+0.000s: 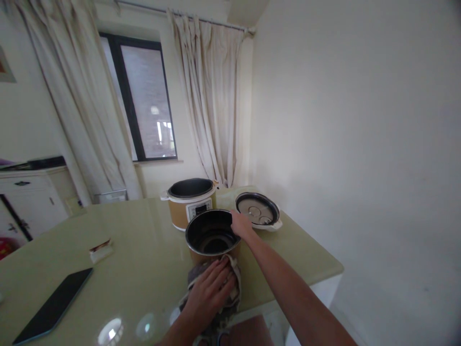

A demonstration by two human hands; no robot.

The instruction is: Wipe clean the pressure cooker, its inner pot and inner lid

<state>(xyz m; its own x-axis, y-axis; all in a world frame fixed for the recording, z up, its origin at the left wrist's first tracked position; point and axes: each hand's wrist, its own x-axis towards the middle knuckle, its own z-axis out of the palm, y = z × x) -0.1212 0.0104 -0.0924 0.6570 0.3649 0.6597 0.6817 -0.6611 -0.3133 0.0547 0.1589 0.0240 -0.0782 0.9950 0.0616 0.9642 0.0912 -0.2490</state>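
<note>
A dark inner pot (212, 236) with a tan outside tilts toward me over the near part of the table. My right hand (241, 225) is closed on its right rim, fingers reaching inside the wall. Against the pot's near outer side, my left hand (211, 286) presses a patterned grey cloth (233, 293), its fingers laid over the fabric. Just behind the pot stands the pressure cooker base (176, 214), white and tan with a control panel and an open top. The cooker lid (257, 209) lies underside up to the right, beyond my right hand.
A pale green table (144, 259) carries everything, its right corner near the wall. On the left lie a dark tablet (54, 305) and a small white packet (101, 251). A white cabinet (34, 192) stands beyond the table, by the curtains and window.
</note>
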